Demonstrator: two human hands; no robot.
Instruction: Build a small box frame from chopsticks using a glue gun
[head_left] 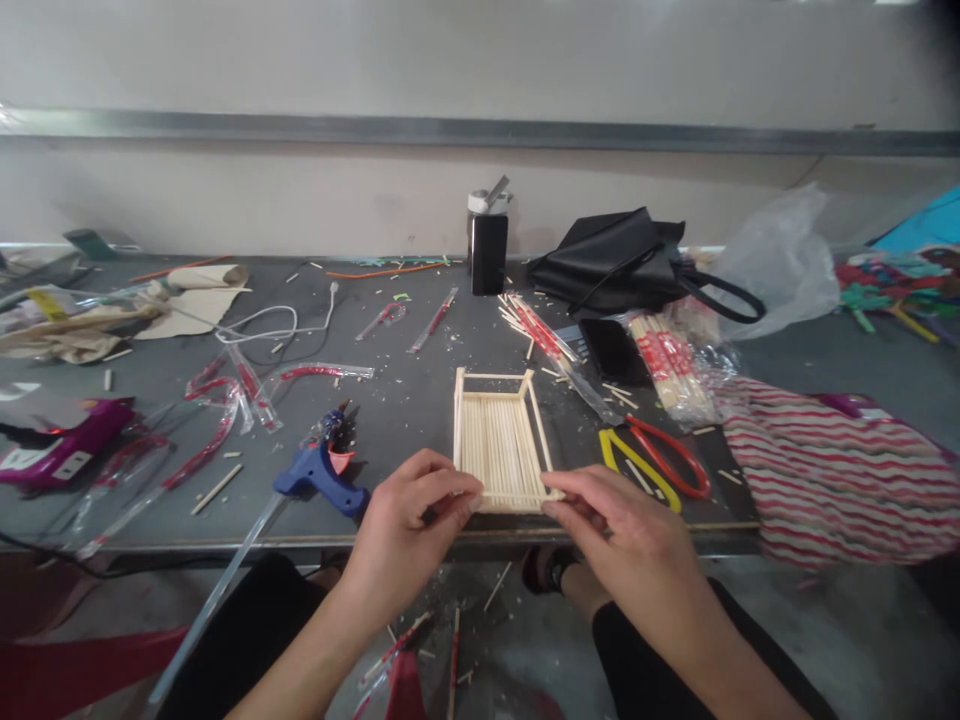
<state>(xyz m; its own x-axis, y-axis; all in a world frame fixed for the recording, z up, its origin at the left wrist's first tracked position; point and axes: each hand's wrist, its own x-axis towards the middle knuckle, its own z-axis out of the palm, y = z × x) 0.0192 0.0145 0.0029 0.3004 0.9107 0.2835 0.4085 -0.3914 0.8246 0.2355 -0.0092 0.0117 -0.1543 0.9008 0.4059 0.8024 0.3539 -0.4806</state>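
Note:
A small frame of pale wooden sticks (499, 435) sits at the table's front edge. Its floor is a row of sticks laid side by side, with short uprights at the corners and thin rails between them. A crosswise wooden stick (514, 497) runs along the near side. My left hand (420, 510) pinches this stick at its left end, thumb and fingers closed. At the opposite end, my right hand (619, 520) has it pinched at the near right corner. Left of my left hand lies a blue hot glue gun (322, 470) with a long clear glue stick (217, 600) in it.
Yellow and red-handled scissors (652, 465) lie right of the frame. Behind are wrapped chopsticks (671, 365), a phone (611, 350), a black bag (615, 260) and a bottle (487, 240). Torn wrappers (225, 410) and stick scraps litter the left. A striped cloth (840, 475) hangs over the edge.

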